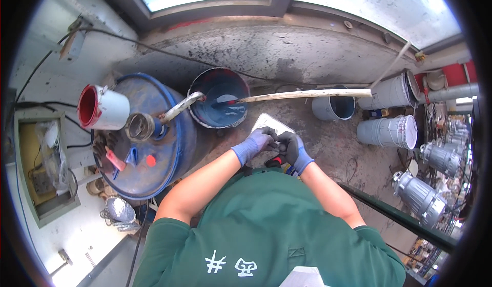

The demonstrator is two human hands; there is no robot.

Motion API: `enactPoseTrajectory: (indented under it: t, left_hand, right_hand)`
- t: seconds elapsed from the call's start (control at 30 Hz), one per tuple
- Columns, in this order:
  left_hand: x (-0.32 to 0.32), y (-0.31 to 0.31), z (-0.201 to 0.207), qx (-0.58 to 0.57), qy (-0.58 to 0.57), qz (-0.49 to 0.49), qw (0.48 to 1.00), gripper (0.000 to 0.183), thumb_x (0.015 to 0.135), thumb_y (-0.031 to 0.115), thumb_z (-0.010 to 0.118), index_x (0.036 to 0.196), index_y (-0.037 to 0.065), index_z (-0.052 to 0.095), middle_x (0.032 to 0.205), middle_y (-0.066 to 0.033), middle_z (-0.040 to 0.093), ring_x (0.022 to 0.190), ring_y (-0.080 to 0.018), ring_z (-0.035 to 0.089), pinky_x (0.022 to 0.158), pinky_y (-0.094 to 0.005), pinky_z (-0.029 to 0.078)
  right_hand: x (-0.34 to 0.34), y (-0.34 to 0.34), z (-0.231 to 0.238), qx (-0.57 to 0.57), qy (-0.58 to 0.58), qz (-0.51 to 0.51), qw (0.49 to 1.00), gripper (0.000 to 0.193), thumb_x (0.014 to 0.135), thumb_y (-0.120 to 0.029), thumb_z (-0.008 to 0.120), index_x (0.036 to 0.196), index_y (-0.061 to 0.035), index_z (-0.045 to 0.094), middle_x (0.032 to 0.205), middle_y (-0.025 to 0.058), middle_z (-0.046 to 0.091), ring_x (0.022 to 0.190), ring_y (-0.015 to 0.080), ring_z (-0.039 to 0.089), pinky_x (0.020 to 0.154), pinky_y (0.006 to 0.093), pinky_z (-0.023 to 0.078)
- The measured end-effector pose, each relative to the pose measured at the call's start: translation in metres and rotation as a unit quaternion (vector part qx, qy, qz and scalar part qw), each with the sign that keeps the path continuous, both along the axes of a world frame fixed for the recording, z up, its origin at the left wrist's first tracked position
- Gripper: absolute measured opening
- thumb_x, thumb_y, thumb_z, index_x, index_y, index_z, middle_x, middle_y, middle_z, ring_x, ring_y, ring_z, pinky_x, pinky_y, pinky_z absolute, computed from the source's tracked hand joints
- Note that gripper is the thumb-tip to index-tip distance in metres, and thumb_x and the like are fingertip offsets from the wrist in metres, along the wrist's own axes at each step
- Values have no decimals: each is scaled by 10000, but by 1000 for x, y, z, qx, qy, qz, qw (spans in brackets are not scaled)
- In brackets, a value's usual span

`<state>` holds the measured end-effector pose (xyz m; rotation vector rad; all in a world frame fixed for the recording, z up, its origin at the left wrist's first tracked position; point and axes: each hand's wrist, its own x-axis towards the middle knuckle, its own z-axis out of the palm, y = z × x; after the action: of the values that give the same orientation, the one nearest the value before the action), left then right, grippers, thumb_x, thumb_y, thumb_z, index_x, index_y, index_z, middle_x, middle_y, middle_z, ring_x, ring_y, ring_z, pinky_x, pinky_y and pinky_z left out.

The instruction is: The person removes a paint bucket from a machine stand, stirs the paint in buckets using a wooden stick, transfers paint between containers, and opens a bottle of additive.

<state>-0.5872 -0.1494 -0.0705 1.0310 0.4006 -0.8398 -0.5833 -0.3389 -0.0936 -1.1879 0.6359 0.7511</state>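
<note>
My left hand [259, 142] and my right hand [294, 151], both in blue-cuffed gloves with dark palms and fingers, meet in front of my chest. Their fingers are curled close together; whatever they pinch is too small and covered to make out. Just beyond them lies a pale object with a rounded, rectangular edge [270, 122], partly covered by the gloves. Below the hands, a red and black item [275, 161] shows close to my green shirt. Ahead and to the left stands a bucket [218, 77] with blue liquid inside and a long pale stick [307, 93] reaching across from it.
A blue drum [163, 165] at left carries a red-stained white pail [115, 110] and a pale curved pipe [183, 106]. Rightward stand a grey bucket [324, 108] and a white pail [382, 133]. A dark green rail [387, 210] and grey motors [421, 200] lie at far right.
</note>
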Motion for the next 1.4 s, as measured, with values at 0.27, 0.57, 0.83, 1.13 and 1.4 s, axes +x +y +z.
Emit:
enactPoseTrajectory:
  t: [0.27, 0.57, 0.83, 1.13, 1.4]
  left_hand:
    - [48, -57, -6, 53, 72, -119, 989, 107, 894, 26, 599, 905, 20, 705, 650, -20, 606, 492, -137, 546, 471, -274, 465]
    - [44, -53, -61, 59, 49, -30, 997, 101, 825, 40, 701, 782, 85, 621, 622, -24, 513, 476, -161, 472, 434, -299, 361]
    - [52, -104, 52, 92, -23, -61, 994, 79, 797, -37, 658, 816, 37, 639, 649, -37, 558, 493, -148, 491, 429, -275, 371]
    - [53, -102, 158, 122, -117, -123, 978, 177, 899, 145, 747, 970, -13, 711, 785, -45, 659, 617, -114, 553, 564, -253, 423]
    - [63, -73, 147, 208, -248, -126, 937, 186, 940, 141, 673, 1036, 2, 751, 942, -80, 717, 854, -150, 645, 757, -284, 520]
  right_hand:
    - [-16, -24, 29, 2, -47, 5, 999, 164, 877, -80, 646, 985, -26, 757, 841, 71, 732, 707, 177, 677, 661, 316, 551]
    - [1, -105, 17, -43, -102, 132, 985, 281, 943, -307, 697, 1044, -51, 751, 870, 74, 751, 703, 158, 702, 652, 310, 574]
    - [-4, -175, -146, -130, 71, -115, 982, 497, 924, -524, 652, 1189, -105, 689, 1091, 39, 718, 905, 200, 694, 730, 388, 523]
    - [-44, -113, -209, 104, 87, -191, 972, 709, 924, -744, 488, 1295, -162, 650, 1291, 64, 672, 1191, 265, 598, 920, 504, 469]
    - [-47, -156, -187, 100, 109, -204, 968, 512, 930, -615, 603, 1142, -160, 702, 1025, 93, 725, 902, 298, 681, 772, 455, 567]
